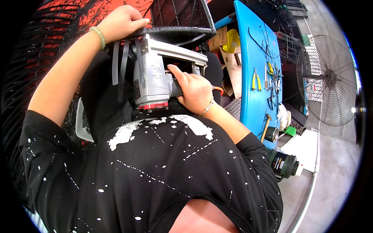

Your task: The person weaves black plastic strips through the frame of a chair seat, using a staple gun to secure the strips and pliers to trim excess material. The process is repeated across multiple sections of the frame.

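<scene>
My right hand (194, 93) is wrapped round the handle of a grey pneumatic staple gun (151, 77) with a red end cap. The gun lies across my lap, its long magazine pointing right and an orange air hose fitting near my wrist. Its nose touches or nearly touches the rim of a black woven wicker frame (171, 31). At the left end of that rim, my left hand (123, 24) is closed, fingers curled and thumb stretched to the right. What it grips is hidden. Flat dark plastic strips (123, 64) hang below it.
A blue table (252, 54) on the right carries yellow-handled pliers (256, 80), a hammer (266, 126) and strip scraps. Beyond it stands a large fan (330, 77). Black wicker pieces (23, 77) fill the left side. A green-and-black flask (285, 165) is near my right elbow.
</scene>
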Action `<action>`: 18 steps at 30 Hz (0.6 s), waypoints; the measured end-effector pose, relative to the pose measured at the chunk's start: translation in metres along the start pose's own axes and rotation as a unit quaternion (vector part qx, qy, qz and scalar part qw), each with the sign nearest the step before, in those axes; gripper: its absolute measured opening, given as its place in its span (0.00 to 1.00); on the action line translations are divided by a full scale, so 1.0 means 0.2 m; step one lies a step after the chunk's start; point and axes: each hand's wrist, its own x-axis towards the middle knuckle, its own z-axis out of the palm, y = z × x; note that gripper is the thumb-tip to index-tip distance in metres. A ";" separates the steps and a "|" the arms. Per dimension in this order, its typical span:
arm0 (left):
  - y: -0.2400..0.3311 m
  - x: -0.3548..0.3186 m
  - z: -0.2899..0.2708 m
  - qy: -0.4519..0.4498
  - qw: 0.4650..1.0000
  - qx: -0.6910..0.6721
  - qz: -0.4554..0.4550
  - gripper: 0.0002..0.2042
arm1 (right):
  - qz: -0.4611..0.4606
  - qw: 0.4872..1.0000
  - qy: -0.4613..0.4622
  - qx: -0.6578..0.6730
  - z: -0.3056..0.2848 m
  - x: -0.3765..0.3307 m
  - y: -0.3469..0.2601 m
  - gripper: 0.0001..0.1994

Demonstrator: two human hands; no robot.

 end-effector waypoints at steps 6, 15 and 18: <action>0.00 0.00 0.02 0.004 0.999 -0.024 -0.020 0.19 | 0.016 1.000 -0.012 0.010 0.01 -0.01 0.02 0.46; 0.00 -0.01 0.02 0.011 0.999 -0.051 -0.016 0.24 | 0.113 0.982 0.108 0.108 -0.28 -0.23 0.22 0.26; 0.05 -0.01 0.01 -0.010 0.998 -0.048 -0.036 0.23 | 0.368 0.845 0.212 0.326 -0.42 -0.44 0.39 0.18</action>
